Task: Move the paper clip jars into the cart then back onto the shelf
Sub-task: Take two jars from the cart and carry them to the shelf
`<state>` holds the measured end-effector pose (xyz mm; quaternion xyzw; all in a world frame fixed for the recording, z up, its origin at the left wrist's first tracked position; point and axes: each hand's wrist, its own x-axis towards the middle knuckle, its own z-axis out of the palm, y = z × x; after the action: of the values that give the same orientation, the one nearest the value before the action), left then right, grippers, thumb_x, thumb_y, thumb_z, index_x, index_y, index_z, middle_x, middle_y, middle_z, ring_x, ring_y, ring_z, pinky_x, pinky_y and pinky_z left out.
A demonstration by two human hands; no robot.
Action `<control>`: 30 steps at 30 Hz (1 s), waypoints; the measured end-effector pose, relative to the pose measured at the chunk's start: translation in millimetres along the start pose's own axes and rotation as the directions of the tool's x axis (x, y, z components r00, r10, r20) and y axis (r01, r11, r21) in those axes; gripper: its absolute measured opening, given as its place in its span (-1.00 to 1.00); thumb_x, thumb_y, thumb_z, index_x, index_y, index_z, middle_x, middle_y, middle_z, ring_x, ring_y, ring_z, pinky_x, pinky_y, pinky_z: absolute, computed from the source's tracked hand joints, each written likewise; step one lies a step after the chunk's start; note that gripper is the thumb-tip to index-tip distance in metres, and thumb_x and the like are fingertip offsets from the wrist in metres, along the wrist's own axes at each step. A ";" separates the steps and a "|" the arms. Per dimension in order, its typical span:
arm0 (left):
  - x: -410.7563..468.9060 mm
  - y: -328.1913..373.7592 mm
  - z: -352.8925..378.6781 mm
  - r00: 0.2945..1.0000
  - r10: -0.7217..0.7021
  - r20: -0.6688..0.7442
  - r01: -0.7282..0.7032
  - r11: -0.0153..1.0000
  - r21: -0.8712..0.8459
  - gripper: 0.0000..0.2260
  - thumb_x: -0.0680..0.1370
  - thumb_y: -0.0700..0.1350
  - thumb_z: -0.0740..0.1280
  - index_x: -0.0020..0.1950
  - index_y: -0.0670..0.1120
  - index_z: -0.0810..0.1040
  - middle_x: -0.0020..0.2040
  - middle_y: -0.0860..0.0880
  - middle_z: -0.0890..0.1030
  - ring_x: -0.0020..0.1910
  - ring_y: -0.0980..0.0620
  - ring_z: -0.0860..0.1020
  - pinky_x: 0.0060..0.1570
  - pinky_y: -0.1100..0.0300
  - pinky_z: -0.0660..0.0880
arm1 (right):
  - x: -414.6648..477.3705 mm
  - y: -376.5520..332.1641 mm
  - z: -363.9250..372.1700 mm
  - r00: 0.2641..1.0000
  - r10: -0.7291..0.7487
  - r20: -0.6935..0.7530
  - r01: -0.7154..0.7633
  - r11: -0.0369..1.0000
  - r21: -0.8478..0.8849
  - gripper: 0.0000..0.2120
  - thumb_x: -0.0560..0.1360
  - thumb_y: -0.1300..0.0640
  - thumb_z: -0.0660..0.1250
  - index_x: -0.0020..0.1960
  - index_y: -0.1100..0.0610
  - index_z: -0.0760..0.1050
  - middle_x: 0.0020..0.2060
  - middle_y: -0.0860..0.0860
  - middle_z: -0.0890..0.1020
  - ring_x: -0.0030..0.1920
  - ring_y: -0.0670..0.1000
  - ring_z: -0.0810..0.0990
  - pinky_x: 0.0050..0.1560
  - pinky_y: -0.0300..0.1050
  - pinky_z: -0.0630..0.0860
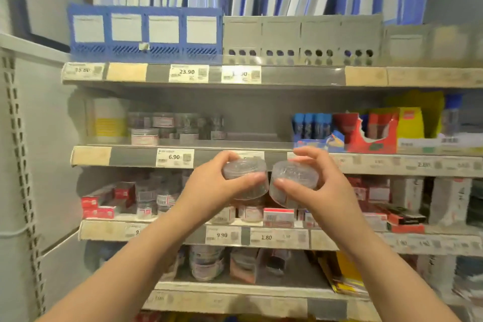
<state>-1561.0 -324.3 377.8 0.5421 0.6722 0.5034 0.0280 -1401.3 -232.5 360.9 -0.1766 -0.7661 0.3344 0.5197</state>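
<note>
**A:** Head view first, please: where are the two paper clip jars?

**B:** Both are in the air, in front of the shelving. The left jar (244, 178) is in the left hand (209, 188) and the right jar (288, 181) is in the right hand (326, 188). They are clear and round, held side by side and very close. If they touch each other, I cannot tell.

**A:** How do the hands hold them?

**B:** Each hand has its fingers curled around its own jar. The thumb lies across the near side and the other fingers arch over the top.

**A:** What is directly behind the hands?

**B:** A shelf edge (91, 155) passes behind the fingertips, and a price tag 6.90 (174, 157) sits on it, to the left of the left hand. Above and to the left of that hand, more clear jars (162, 125) stand in a group on this shelf. Above the right hand are blue glue sticks (311, 125), and next to them a red carton (371, 133) with a ragged front edge.

**A:** And farther out?

**B:** To the left of the left wrist lie small red boxes (104, 201). Between the two forearms, lower, is a price tag 1.80 (266, 237). High above both hands stands a blue file tray (143, 31), with a grey file tray (300, 39) just beside it
</note>
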 end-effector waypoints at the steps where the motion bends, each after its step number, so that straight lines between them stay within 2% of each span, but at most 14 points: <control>1: 11.7 -0.9 -0.9 1.000 -0.006 -0.017 0.006 1.000 0.023 -0.67 0.32 0.20 0.40 -0.01 0.14 0.42 -0.18 0.13 0.58 -0.34 0.24 0.56 -0.44 0.41 0.41 | 14.4 4.0 1.9 1.000 -0.006 0.023 0.006 1.000 0.016 -0.55 0.28 -0.02 0.51 0.09 -0.22 0.42 -0.03 -0.26 0.54 -0.05 -0.31 0.51 0.00 -0.18 0.53; 3: 34.8 -3.2 -5.5 0.998 -0.012 -0.069 0.017 0.997 0.071 -0.64 0.27 0.25 0.41 -0.04 0.17 0.43 -0.20 0.16 0.57 -0.37 0.28 0.53 -0.45 0.40 0.40 | 43.1 11.8 5.2 0.997 -0.022 0.075 0.019 0.999 0.044 -0.54 0.27 -0.05 0.51 0.10 -0.22 0.42 -0.03 -0.25 0.55 -0.03 -0.31 0.52 0.04 -0.12 0.55; 6: 63.0 -6.3 -16.5 0.991 -0.003 -0.130 0.028 0.982 0.187 -0.57 0.20 0.35 0.35 -0.06 0.16 0.45 -0.20 0.21 0.56 -0.26 0.32 0.50 -0.36 0.39 0.36 | 81.2 18.3 11.4 0.989 -0.039 0.144 0.026 0.996 0.091 -0.48 0.17 -0.17 0.47 0.10 -0.21 0.43 -0.02 -0.23 0.58 0.00 -0.26 0.54 0.07 -0.11 0.53; 8: 79.1 -8.8 -23.3 0.989 0.005 -0.146 0.031 0.969 0.245 -0.54 0.18 0.37 0.33 -0.06 0.15 0.46 -0.20 0.21 0.55 -0.28 0.31 0.49 -0.35 0.37 0.35 | 104.9 23.2 19.0 0.984 -0.039 0.172 0.020 0.994 0.112 -0.44 0.12 -0.24 0.44 0.10 -0.21 0.43 -0.02 -0.23 0.58 0.01 -0.19 0.58 0.07 -0.10 0.54; 11: 101.7 -14.4 -33.2 0.988 0.002 -0.157 0.047 0.950 0.307 -0.55 0.23 0.33 0.36 -0.01 0.12 0.47 -0.20 0.18 0.55 -0.34 0.25 0.48 -0.38 0.28 0.41 | 136.4 30.3 34.5 0.977 -0.042 0.211 0.015 0.992 0.125 -0.52 0.23 -0.15 0.48 0.10 -0.21 0.42 -0.01 -0.21 0.57 0.00 -0.13 0.60 0.02 -0.16 0.54; 14: 121.1 -22.3 -45.0 0.988 -0.015 -0.151 0.067 0.934 0.351 -0.56 0.26 0.31 0.39 0.01 0.11 0.47 -0.19 0.18 0.55 -0.35 0.24 0.50 -0.41 0.31 0.42 | 163.1 33.3 48.1 0.963 -0.048 0.267 0.016 0.992 0.123 -0.53 0.30 -0.09 0.47 0.15 -0.16 0.40 0.01 -0.22 0.55 -0.03 -0.17 0.60 -0.06 -0.31 0.54; 16: 131.1 -29.4 -53.4 0.989 -0.022 -0.149 0.080 0.918 0.389 -0.58 0.29 0.29 0.39 0.00 0.10 0.45 -0.19 0.18 0.54 -0.35 0.24 0.49 -0.41 0.34 0.40 | 180.8 33.9 57.6 0.944 -0.033 0.328 0.008 0.997 0.077 -0.51 0.33 -0.09 0.46 0.19 -0.12 0.37 0.04 -0.18 0.54 -0.06 -0.18 0.60 -0.12 -0.38 0.53; 18: 139.1 -38.2 -60.9 0.988 -0.040 -0.146 0.101 0.895 0.434 -0.58 0.31 0.28 0.39 0.02 0.08 0.42 -0.22 0.20 0.50 -0.38 0.25 0.46 -0.45 0.37 0.35 | 198.0 36.4 68.8 0.918 -0.009 0.397 0.022 0.999 -0.027 -0.47 0.32 -0.13 0.45 0.23 -0.12 0.35 0.10 -0.12 0.54 -0.01 -0.16 0.58 -0.05 -0.33 0.51; 20: 146.2 -48.0 -68.4 0.987 -0.057 -0.150 0.122 0.870 0.477 -0.52 0.31 0.29 0.39 0.10 0.07 0.42 -0.21 0.19 0.47 -0.36 0.23 0.43 -0.41 0.34 0.33 | 212.2 38.1 79.2 0.882 0.036 0.469 0.021 0.993 -0.117 -0.46 0.33 -0.16 0.44 0.25 -0.15 0.33 0.11 -0.12 0.53 0.00 -0.18 0.53 -0.10 -0.38 0.45; 22: 151.5 -58.2 -76.4 0.986 -0.076 -0.152 0.143 0.850 0.507 -0.40 0.30 0.31 0.39 0.24 0.04 0.43 -0.11 0.13 0.52 -0.26 0.15 0.44 -0.30 0.30 0.37 | 223.6 39.5 88.0 0.823 0.096 0.559 0.018 0.981 -0.195 -0.44 0.35 -0.15 0.44 0.27 -0.18 0.29 0.11 -0.13 0.52 -0.01 -0.20 0.51 -0.16 -0.42 0.38; 24: 154.8 -67.7 -84.6 0.986 -0.078 -0.146 0.145 0.831 0.537 -0.35 0.29 0.32 0.38 0.28 0.04 0.43 0.08 0.09 0.54 -0.10 0.13 0.46 -0.15 0.27 0.39 | 234.6 42.8 96.9 0.770 0.141 0.622 0.034 0.965 -0.261 -0.41 0.35 -0.13 0.45 0.30 -0.16 0.28 0.15 -0.12 0.50 0.08 -0.12 0.49 -0.06 -0.33 0.39; 25: 155.6 -70.3 -88.3 0.988 -0.071 -0.139 0.136 0.828 0.544 -0.35 0.28 0.34 0.38 0.27 0.05 0.43 0.11 0.10 0.53 -0.07 0.14 0.46 -0.12 0.27 0.40 | 239.1 44.6 101.9 0.755 0.161 0.635 0.035 0.958 -0.285 -0.38 0.35 -0.12 0.46 0.32 -0.13 0.28 0.17 -0.12 0.49 0.12 -0.09 0.47 0.00 -0.29 0.39; 28: 157.9 -73.1 -96.0 0.992 -0.065 -0.106 0.113 0.828 0.549 -0.37 0.27 0.35 0.36 0.24 0.07 0.45 0.00 0.14 0.50 -0.26 0.21 0.45 -0.25 0.32 0.38 | 248.9 52.5 118.7 0.749 0.193 0.634 0.028 0.947 -0.321 -0.32 0.35 -0.04 0.49 0.38 -0.03 0.27 0.21 -0.07 0.48 0.17 -0.05 0.46 0.16 -0.21 0.41; 30: 160.7 -74.9 -99.2 0.994 -0.059 -0.088 0.098 0.822 0.561 -0.39 0.27 0.35 0.36 0.22 0.08 0.46 -0.08 0.17 0.49 -0.34 0.24 0.42 -0.31 0.35 0.35 | 253.1 58.9 126.7 0.753 0.199 0.627 0.040 0.938 -0.345 -0.33 0.37 -0.02 0.49 0.39 0.00 0.28 0.20 -0.05 0.50 0.16 -0.06 0.47 0.17 -0.23 0.40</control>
<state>-1737.3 -259.7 455.2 0.4810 0.8132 0.2985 -0.1351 -1622.3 -75.7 461.7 -0.1680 -0.9360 0.2606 0.1665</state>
